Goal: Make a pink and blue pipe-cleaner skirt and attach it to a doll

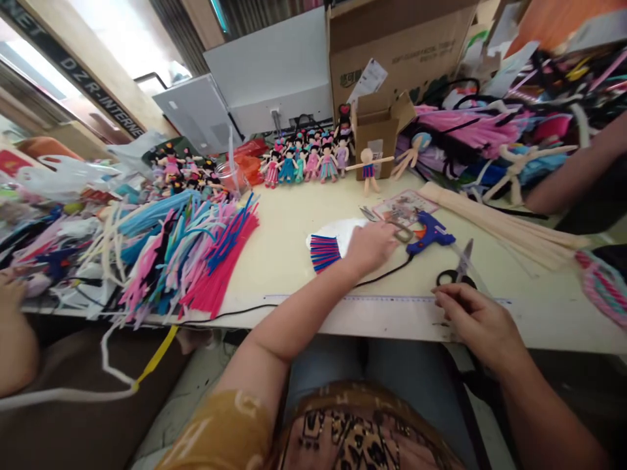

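My left hand (371, 248) reaches across a white pad (353, 236), its fingers bent and closed at the tan-handled scissors (403, 232); the fingertips are partly hidden. Blue and red fuzzy stems (324, 253) lie side by side in a flat row on the pad. Just right of that hand rests a blue glue gun (430, 234), its black cord running left. My right hand (482, 324) hovers at the table's front edge, thumb and fingertips pinched together; whatever they hold is too small to make out. Black-handled scissors (460, 269) lie right behind it.
Bundles of coloured stems (196, 251) cover the left side. Finished dolls (308, 160) stand at the back beside a small cardboard box (375, 134), with a partly dressed doll (369, 171) before it. Beige stems (504, 222) lie right. Other people's arms (578, 163) show at both sides.
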A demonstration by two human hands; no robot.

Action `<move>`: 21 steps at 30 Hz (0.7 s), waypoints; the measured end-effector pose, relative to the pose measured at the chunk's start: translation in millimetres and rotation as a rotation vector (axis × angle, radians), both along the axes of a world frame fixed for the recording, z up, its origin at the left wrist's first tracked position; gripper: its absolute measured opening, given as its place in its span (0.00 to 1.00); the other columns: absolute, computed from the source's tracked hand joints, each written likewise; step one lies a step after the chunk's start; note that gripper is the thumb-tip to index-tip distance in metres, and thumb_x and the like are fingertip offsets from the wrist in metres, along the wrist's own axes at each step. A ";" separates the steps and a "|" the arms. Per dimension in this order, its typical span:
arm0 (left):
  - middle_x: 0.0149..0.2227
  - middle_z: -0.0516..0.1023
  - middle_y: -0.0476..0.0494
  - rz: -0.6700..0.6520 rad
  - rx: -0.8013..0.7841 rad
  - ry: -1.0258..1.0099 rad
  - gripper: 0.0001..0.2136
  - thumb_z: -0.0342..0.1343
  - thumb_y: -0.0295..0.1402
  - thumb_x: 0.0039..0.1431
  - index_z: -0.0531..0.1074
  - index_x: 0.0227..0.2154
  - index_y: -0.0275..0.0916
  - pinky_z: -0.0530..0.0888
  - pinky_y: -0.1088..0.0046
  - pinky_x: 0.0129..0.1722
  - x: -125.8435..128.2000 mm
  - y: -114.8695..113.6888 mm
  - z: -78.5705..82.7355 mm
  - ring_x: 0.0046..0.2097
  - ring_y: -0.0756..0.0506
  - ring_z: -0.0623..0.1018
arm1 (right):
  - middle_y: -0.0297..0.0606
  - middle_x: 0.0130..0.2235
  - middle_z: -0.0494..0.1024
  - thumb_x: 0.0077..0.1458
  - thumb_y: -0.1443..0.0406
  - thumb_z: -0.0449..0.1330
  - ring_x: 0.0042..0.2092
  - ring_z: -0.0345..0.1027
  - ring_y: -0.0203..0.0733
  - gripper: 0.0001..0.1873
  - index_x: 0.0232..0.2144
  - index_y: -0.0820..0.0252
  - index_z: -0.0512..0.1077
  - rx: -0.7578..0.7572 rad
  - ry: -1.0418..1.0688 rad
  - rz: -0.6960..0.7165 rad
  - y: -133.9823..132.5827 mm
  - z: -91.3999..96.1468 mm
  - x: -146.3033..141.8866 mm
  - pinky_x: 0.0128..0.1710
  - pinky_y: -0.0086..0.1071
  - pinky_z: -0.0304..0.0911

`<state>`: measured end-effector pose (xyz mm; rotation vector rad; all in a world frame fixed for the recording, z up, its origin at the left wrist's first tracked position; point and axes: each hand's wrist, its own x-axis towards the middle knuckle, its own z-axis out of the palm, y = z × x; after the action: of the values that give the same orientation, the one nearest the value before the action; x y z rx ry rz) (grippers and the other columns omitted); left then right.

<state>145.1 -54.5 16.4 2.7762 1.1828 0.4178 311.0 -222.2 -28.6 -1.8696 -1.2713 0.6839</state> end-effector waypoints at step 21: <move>0.41 0.73 0.39 -0.093 -0.186 0.226 0.11 0.59 0.35 0.51 0.72 0.36 0.37 0.68 0.64 0.43 -115.7 -10.5 -4.7 0.44 0.40 0.73 | 0.44 0.44 0.76 0.53 0.71 0.53 0.46 0.69 0.45 0.15 0.41 0.59 0.74 0.218 -0.396 0.606 203.4 34.5 -88.3 0.49 0.39 0.60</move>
<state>29.4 -65.0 11.7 2.7544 1.0654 -0.0157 222.7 -18.8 5.9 -1.4775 -2.1212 0.4528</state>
